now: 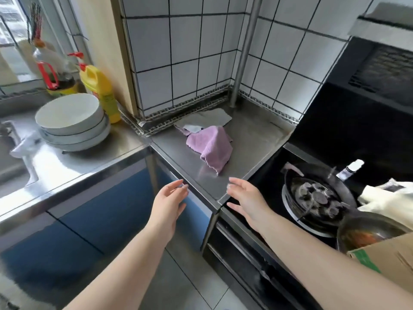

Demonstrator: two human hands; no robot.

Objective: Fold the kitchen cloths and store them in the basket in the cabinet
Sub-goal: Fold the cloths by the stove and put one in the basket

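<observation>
The left hand point(171, 199) and right hand point(244, 198) are hovering with fingers relaxed, holding nothing, near the steel counter's point(252, 139) edge, where a crumpled lilac cloth point(211, 145) is lying beside a flat grey cloth point(205, 118).

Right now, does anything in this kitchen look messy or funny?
Yes. The purple cloth sits crumpled in a heap on the steel counter, overlapping a grey cloth that lies flat behind it. Neither is folded yet. Both hands, left and right, are open and hold nothing.
</observation>
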